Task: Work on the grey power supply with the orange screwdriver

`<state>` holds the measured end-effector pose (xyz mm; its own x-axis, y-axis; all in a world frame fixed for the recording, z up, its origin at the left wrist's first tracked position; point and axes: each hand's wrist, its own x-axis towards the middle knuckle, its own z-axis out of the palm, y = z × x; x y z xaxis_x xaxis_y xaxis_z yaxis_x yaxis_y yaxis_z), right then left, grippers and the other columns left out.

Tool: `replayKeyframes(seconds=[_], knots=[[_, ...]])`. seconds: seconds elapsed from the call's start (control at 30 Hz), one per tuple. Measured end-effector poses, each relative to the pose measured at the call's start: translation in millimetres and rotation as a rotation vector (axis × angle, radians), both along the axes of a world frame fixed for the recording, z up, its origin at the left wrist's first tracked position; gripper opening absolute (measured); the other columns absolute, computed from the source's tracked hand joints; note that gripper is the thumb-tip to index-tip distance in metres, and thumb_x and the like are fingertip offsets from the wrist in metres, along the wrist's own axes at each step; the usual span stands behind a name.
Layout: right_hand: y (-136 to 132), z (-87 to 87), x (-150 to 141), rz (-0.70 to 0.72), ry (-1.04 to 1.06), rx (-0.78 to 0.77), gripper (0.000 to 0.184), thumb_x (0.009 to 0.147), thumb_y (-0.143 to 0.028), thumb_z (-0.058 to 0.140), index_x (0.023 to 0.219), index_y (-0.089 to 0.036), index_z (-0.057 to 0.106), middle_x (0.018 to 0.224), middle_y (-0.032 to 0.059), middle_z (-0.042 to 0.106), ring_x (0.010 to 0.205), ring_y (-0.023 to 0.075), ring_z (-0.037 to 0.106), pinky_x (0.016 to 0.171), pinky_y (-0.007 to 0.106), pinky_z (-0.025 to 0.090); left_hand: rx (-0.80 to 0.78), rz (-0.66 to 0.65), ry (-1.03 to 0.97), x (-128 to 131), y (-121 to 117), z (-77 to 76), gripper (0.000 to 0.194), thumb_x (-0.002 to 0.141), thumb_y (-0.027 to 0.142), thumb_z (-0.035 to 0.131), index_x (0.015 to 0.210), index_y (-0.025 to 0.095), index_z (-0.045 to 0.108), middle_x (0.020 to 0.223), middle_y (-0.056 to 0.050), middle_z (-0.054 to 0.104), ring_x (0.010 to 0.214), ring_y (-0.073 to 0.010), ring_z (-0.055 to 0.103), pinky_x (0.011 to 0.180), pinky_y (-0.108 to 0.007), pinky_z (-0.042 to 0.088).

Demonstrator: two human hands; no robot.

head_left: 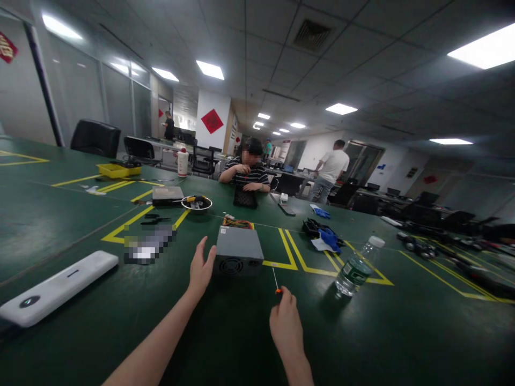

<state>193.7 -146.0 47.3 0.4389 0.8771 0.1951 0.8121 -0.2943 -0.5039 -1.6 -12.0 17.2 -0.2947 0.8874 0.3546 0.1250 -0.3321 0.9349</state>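
Note:
A grey metal power supply box (238,250) with a fan grille on its near face sits on the green table (225,332), coloured wires at its far end. My left hand (200,269) rests flat against the box's left side, fingers stretched out. My right hand (285,321) is closed round a small screwdriver (276,282) with an orange collar, its thin shaft pointing up and away just right of the box.
A clear water bottle (356,266) leans at the right. A white oblong device (56,288) lies near left. Blue gloves (328,238), pliers (155,219), a bowl of tools (197,202) and a yellow tray (113,170) lie farther off. A seated person (247,172) works across the table.

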Motion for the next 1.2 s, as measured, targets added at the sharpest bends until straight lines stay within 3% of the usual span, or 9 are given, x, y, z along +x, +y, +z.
replayKeyframes(seconds=[0.07, 0.17, 0.27, 0.37, 0.57, 0.8, 1.03, 1.2], knots=[[-1, 4.8, -4, 0.003, 0.007, -0.082, 0.042, 0.081, -0.008, 0.028, 0.121, -0.006, 0.04, 0.109, 0.0175, 0.052, 0.091, 0.0219, 0.06, 0.071, 0.029, 0.046, 0.001, 0.078, 0.029, -2, -2, 3.4, 0.053, 0.08, 0.048, 0.043, 0.127, 0.022, 0.041, 0.134, -0.01, 0.042, 0.124, -0.0223, 0.038, 0.102, -0.039, 0.029], [-3, 8.6, -7, 0.016, 0.063, -0.109, 0.041, 0.084, -0.01, 0.025, 0.123, -0.008, 0.037, 0.114, 0.0174, 0.051, 0.09, 0.0213, 0.06, 0.07, 0.029, 0.045, -0.018, 0.061, 0.065, -1, -3, 4.6, 0.053, 0.08, 0.049, 0.042, 0.125, 0.021, 0.042, 0.131, -0.011, 0.046, 0.122, -0.0226, 0.041, 0.102, -0.04, 0.03], [-5, 8.5, -7, 0.027, 0.145, 0.006, 0.039, 0.084, -0.015, 0.029, 0.122, -0.01, 0.037, 0.117, 0.0163, 0.051, 0.097, 0.0222, 0.058, 0.077, 0.03, 0.044, -0.077, -0.017, 0.057, 6, -1, 0.2, 0.059, 0.078, 0.051, 0.046, 0.128, 0.02, 0.039, 0.135, -0.011, 0.041, 0.125, -0.0233, 0.037, 0.103, -0.039, 0.028], [-7, 9.0, -6, 0.039, 0.255, 0.146, 0.032, 0.083, -0.025, 0.035, 0.113, -0.015, 0.043, 0.107, 0.013, 0.058, 0.095, 0.0232, 0.059, 0.078, 0.032, 0.043, -0.202, -0.091, -0.007, 15, 0, -4.8, 0.068, 0.075, 0.054, 0.048, 0.131, 0.017, 0.035, 0.13, -0.015, 0.046, 0.121, -0.0237, 0.043, 0.101, -0.038, 0.03], [-12, 10.6, -2, 0.112, 0.348, 0.146, 0.022, 0.081, -0.035, 0.037, 0.091, -0.022, 0.052, 0.085, 0.0054, 0.063, 0.077, 0.0207, 0.062, 0.064, 0.03, 0.045, -0.159, -0.102, -0.049, 24, 4, -6.7, 0.071, 0.07, 0.059, 0.052, 0.129, 0.021, 0.039, 0.133, -0.01, 0.044, 0.123, -0.0227, 0.04, 0.102, -0.034, 0.028], [-11, 9.7, 1, 0.171, 0.415, 0.185, 0.024, 0.08, -0.034, 0.038, 0.094, -0.022, 0.053, 0.084, 0.0043, 0.064, 0.073, 0.0187, 0.061, 0.059, 0.027, 0.045, -0.218, -0.172, -0.102, 23, 13, -9.2, 0.08, 0.066, 0.058, 0.057, 0.134, 0.024, 0.032, 0.134, -0.008, 0.044, 0.122, -0.0225, 0.042, 0.101, -0.033, 0.029], [-6, 7.4, 3, 0.166, 0.454, 0.215, 0.025, 0.079, -0.036, 0.041, 0.092, -0.02, 0.054, 0.082, 0.0041, 0.063, 0.073, 0.0183, 0.061, 0.064, 0.028, 0.044, -0.192, -0.185, -0.13, 24, 14, -14.5, 0.079, 0.067, 0.055, 0.059, 0.135, 0.027, 0.031, 0.131, -0.006, 0.047, 0.12, -0.0213, 0.044, 0.102, -0.033, 0.029], [-6, 6.1, 4, 0.151, 0.486, 0.199, 0.025, 0.078, -0.037, 0.042, 0.092, -0.021, 0.055, 0.082, 0.0043, 0.064, 0.07, 0.0186, 0.061, 0.057, 0.028, 0.044, -0.181, -0.197, -0.157, 25, 16, -15.6, 0.078, 0.067, 0.053, 0.06, 0.135, 0.027, 0.031, 0.132, -0.005, 0.047, 0.12, -0.0209, 0.045, 0.101, -0.033, 0.03]])
